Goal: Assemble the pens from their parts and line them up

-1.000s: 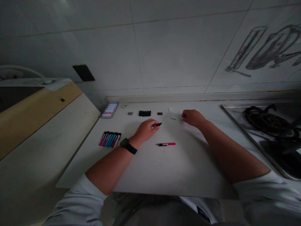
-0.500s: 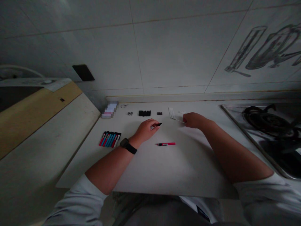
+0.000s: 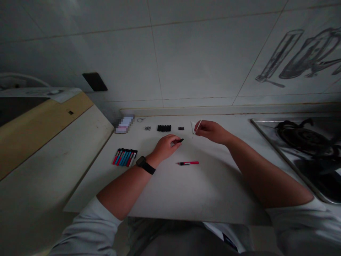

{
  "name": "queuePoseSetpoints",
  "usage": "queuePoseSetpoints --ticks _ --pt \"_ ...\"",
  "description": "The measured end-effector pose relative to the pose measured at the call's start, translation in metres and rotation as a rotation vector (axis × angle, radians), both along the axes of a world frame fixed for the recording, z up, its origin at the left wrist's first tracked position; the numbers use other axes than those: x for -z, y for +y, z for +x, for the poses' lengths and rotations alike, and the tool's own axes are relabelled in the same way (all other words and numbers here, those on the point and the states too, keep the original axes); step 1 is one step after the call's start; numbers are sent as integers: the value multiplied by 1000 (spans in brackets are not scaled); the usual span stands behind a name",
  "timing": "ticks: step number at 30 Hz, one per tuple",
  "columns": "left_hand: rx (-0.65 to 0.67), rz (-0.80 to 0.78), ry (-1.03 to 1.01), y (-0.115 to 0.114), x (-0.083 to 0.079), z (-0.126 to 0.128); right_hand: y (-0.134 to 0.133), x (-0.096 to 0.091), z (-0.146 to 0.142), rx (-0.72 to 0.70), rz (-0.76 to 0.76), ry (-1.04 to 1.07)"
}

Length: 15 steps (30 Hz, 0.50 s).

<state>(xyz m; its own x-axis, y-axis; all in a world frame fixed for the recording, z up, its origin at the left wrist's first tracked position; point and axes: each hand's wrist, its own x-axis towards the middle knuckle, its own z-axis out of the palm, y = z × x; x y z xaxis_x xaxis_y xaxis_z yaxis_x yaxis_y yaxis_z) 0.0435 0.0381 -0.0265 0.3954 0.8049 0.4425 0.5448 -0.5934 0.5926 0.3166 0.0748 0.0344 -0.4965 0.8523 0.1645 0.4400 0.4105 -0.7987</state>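
My left hand (image 3: 167,145) pinches a small black pen part (image 3: 180,140) whose dark tip points right. My right hand (image 3: 211,131) is closed around a thin white stick (image 3: 198,125), which looks like a pen refill and stands tilted up from the fingers. Just behind those fingers lie more thin white sticks (image 3: 193,126), partly hidden by the hand. Nearer to me, a red marker barrel with a black front (image 3: 189,163) lies flat on the white counter (image 3: 170,199).
Several black pen caps (image 3: 164,128), a small dark group of parts (image 3: 181,128) and small metal springs (image 3: 147,128) sit in a row at the back. Red, blue and white pens (image 3: 124,157) lie at left, near a blurred phone-like object (image 3: 124,124). A gas stove (image 3: 298,142) stands at right.
My right hand has moved left, lifting the white stick from a flat angle to a steep tilt over the other sticks. My left hand has hardly moved.
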Motion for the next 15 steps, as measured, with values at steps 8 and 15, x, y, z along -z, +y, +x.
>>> queuePoseSetpoints --ticks 8,15 --pt "-3 37 -24 -2 -7 2 -13 21 -31 46 -27 378" --pt "-11 41 -17 -2 -7 2 -13 28 -32 63 41 306"
